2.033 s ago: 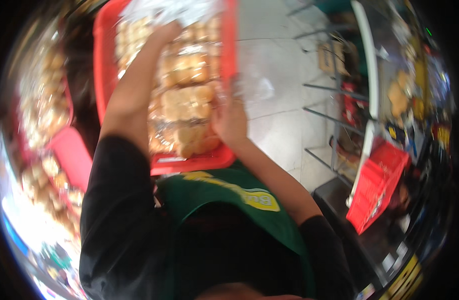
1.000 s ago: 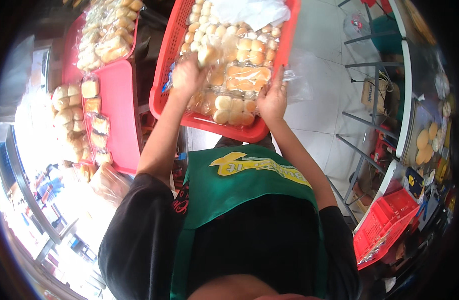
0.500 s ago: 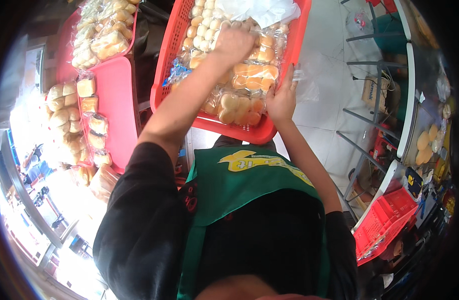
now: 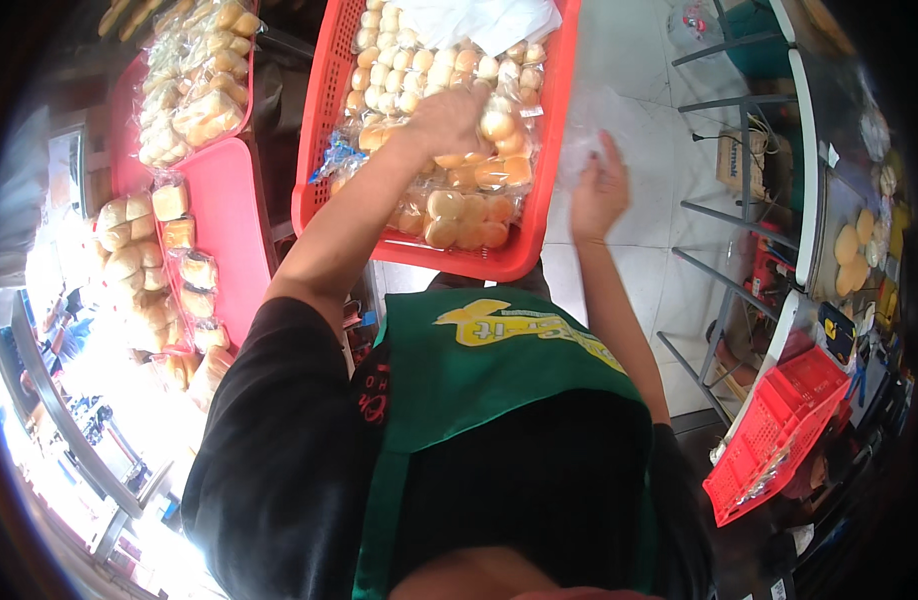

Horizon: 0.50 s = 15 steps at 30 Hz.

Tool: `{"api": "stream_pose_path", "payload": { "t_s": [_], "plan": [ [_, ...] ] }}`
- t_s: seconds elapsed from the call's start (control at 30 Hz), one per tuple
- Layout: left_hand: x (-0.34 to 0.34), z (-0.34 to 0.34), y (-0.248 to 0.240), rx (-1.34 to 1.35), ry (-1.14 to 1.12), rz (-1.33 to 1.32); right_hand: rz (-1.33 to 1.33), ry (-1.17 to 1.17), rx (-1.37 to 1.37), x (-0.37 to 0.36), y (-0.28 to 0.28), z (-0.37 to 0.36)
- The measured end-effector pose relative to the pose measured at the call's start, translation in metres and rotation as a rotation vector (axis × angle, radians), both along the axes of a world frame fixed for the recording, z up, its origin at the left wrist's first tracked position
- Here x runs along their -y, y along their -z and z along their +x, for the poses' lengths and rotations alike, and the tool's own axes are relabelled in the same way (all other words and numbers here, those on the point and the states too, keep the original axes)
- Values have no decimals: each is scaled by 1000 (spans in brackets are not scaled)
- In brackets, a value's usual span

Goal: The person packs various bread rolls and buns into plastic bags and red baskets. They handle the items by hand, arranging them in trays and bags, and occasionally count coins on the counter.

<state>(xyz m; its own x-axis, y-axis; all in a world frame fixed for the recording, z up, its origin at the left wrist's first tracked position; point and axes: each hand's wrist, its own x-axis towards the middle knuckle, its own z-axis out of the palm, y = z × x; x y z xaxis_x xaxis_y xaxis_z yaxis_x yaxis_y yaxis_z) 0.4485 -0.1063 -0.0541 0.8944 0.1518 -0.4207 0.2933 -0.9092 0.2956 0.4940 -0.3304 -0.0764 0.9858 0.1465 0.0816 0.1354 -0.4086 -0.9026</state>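
A red plastic crate (image 4: 532, 258) in front of me holds several clear packs of bread. Small round buns (image 4: 409, 68) fill its far part, and a pack of larger rolls (image 4: 467, 222) lies at its near end. My left hand (image 4: 451, 122) reaches into the crate, fingers curled at a clear pack of golden buns (image 4: 499, 128); its fingertips are partly hidden. Right of the crate, apart from its rim, my right hand (image 4: 599, 200) holds a thin clear plastic bag (image 4: 587, 122) between thumb and fingers. White plastic (image 4: 479, 22) covers the buns at the far end.
Pink-red trays (image 4: 234, 215) with packed bread (image 4: 204, 100) stand on the left. To the right are metal table legs (image 4: 724, 205), a cardboard box (image 4: 736, 165), a table edge (image 4: 805, 190) and another red basket (image 4: 779, 425).
My left hand has moved nearer to me, onto the golden buns. My right hand has left the crate's rim and moved right with the clear bag. The crate appears shifted slightly left.
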Motion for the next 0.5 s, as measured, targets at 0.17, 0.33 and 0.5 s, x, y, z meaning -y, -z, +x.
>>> {"api": "stream_pose_path", "payload": {
  "t_s": [0.17,0.33,0.5],
  "plan": [
    [-1,-6,7,-29,-184,-295,30,-9,-62,59,-80,45],
    [-39,-28,-37,256,-697,-697,-121,-380,301,43,-138,52],
    [13,-29,-104,409,71,-753,-161,-931,19,11,-178,-1]
  ]
}}
